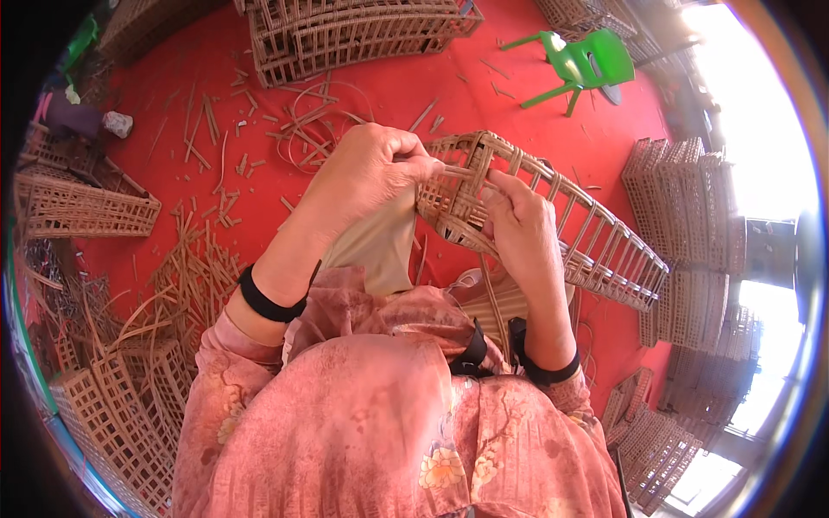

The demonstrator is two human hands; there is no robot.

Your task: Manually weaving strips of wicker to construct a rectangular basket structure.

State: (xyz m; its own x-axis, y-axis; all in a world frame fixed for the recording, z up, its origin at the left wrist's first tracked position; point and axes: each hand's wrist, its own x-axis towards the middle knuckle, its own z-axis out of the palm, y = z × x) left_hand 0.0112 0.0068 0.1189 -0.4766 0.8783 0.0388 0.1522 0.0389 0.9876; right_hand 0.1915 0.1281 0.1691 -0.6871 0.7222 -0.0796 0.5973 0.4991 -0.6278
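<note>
A brown woven wicker basket [596,231] with an open lattice of bars lies tilted in front of me, its closely woven end toward my hands. My left hand [371,164] is closed in a pinch on a flat wicker strip [453,173] at that end. Against the basket's near side, my right hand [527,220] is closed, its thumb and fingers gripping the woven rim; its lower fingers are partly hidden. A long loose strand [494,298] hangs from the basket toward my lap.
Wicker offcuts [203,276] lie scattered over the red floor covering [406,69]. Stacked lattice baskets stand at the far middle [345,39], the right [682,207] and the lower left [112,414]. A green plastic chair [587,65] is at the far right.
</note>
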